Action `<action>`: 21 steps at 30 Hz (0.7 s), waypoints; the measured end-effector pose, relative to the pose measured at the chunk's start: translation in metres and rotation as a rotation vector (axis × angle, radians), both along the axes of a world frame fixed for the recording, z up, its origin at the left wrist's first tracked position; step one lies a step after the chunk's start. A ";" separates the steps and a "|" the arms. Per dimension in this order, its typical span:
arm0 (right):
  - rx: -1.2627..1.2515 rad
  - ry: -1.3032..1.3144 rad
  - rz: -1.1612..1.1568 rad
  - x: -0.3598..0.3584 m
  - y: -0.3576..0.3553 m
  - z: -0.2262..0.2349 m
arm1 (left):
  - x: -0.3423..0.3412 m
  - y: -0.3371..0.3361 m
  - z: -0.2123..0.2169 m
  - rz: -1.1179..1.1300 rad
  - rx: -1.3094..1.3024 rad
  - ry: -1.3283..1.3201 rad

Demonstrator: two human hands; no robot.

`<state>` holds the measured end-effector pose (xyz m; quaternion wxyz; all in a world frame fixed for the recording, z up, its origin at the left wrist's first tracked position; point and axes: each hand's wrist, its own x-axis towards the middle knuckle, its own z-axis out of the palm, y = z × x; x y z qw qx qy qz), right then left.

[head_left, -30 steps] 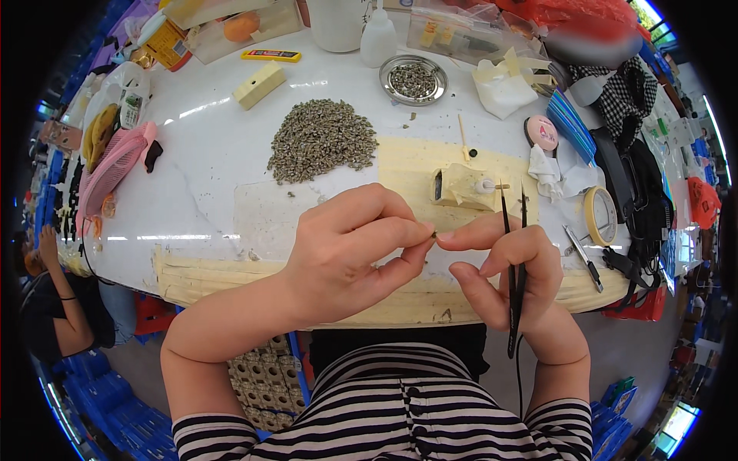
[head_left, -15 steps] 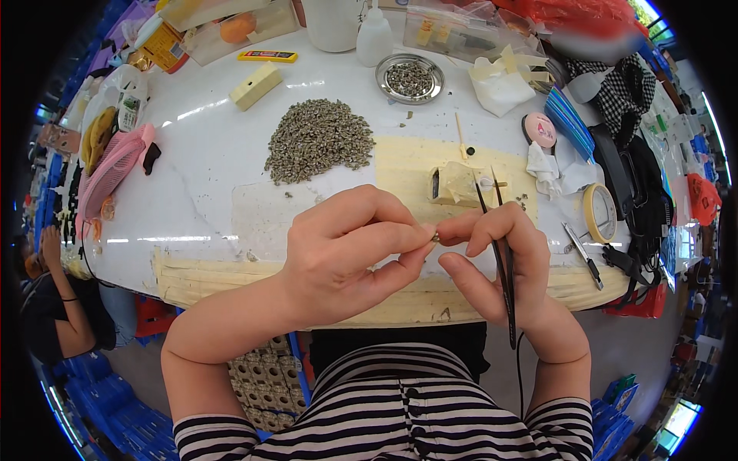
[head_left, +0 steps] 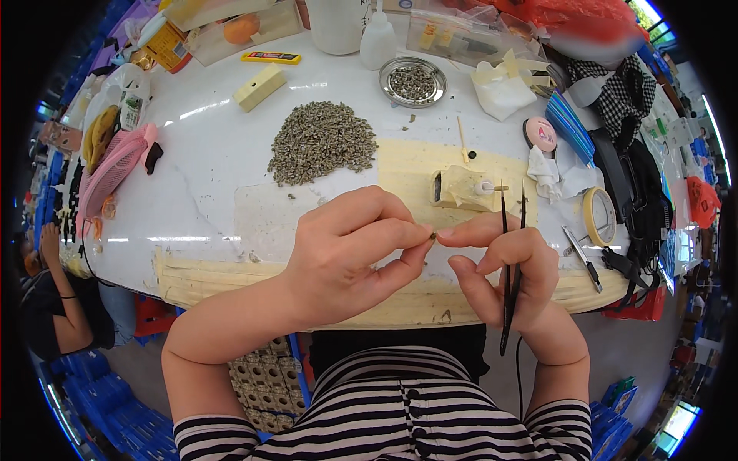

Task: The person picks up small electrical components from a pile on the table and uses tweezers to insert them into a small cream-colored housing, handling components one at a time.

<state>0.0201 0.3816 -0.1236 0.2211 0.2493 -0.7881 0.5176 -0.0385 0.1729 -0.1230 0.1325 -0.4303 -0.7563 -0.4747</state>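
Between thumb and forefinger, my left hand (head_left: 350, 253) pinches a small metal part (head_left: 434, 237), mostly hidden by the fingertips. The forefinger of my right hand (head_left: 507, 269) touches that part from the right, while its thumb stands apart. Black tweezers (head_left: 509, 296) are tucked among my right hand's fingers, tips pointing away from me and spread. Just beyond my hands is a block wrapped in masking tape (head_left: 461, 188) with a small white nozzle. A large pile of small metal parts (head_left: 321, 142) lies on the table, farther off to the left.
A round metal dish (head_left: 412, 81) holds more small parts, beside a white squeeze bottle (head_left: 377, 42). A pale block (head_left: 260, 87) lies beyond the pile. At right are a tape roll (head_left: 599, 215) and a utility knife (head_left: 582, 259). Another person's arm (head_left: 65, 288) shows at far left.
My right hand has shifted slightly right, its forefinger straighter and the tweezers more upright with their tips farther apart. My left hand keeps its pinch almost in place.
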 end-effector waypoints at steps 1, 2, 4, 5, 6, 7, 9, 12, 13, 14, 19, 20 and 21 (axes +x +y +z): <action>0.021 0.029 -0.025 0.000 -0.001 -0.001 | 0.000 0.000 0.000 0.003 0.001 0.001; 0.014 0.019 -0.034 0.000 -0.001 0.000 | 0.000 0.000 0.001 -0.001 0.011 0.003; 0.000 -0.002 -0.053 0.000 -0.002 0.000 | 0.000 0.001 0.002 -0.007 0.030 0.005; 0.010 -0.011 -0.044 0.000 -0.002 0.000 | 0.000 0.000 0.002 -0.011 0.037 0.005; 0.019 -0.019 -0.035 -0.001 -0.002 0.001 | 0.000 0.000 0.002 -0.016 0.044 0.006; 0.030 -0.029 -0.026 -0.001 -0.002 0.002 | 0.000 0.000 0.001 -0.021 0.051 0.005; 0.017 -0.113 -0.008 0.000 -0.002 0.005 | 0.000 0.000 0.001 -0.030 0.056 0.005; -0.059 -0.222 0.038 0.000 -0.001 0.006 | 0.000 0.001 0.002 -0.035 0.052 0.014; -0.094 -0.258 0.055 0.000 0.000 0.006 | 0.000 0.001 0.002 -0.036 0.049 0.017; -0.136 -0.263 0.056 0.001 0.000 0.005 | 0.000 0.000 0.002 -0.033 0.042 0.019; -0.142 -0.154 0.036 0.002 0.001 0.002 | 0.000 0.001 0.000 -0.007 0.003 0.004; -0.104 -0.126 0.036 0.002 0.001 0.003 | 0.000 0.001 0.000 -0.006 0.001 -0.006; -0.066 -0.098 0.036 0.002 0.001 0.005 | 0.000 0.001 0.000 -0.006 0.000 -0.016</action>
